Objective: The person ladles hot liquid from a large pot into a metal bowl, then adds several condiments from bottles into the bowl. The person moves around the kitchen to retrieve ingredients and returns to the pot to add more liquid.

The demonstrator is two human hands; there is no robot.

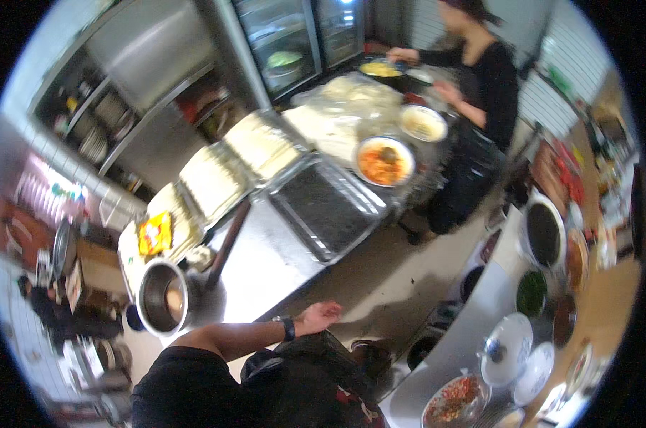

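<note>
My left hand (320,316), with a dark watch on its wrist, hangs above the floor beside the steel table and holds nothing; its fingers are loosely curled. My right hand is out of view. On the near end of the steel table (269,257) stands a deep metal pot (154,315) with a round, light-brown thing inside. A dark rod (232,241) leans close to it. Stacks of pale dough sheets (213,184) lie along the far side, with a yellow-red packet (155,233) on the nearest. An empty dark tray (328,206) sits beside them.
A co-worker (483,96) stands at the table's far end, near a bowl of red food (385,161) and a pale bowl (423,123). A curved counter (456,331) at right holds a large pot (545,230), greens (531,292) and a red chopped mix (454,401). Another person (50,310) is at far left.
</note>
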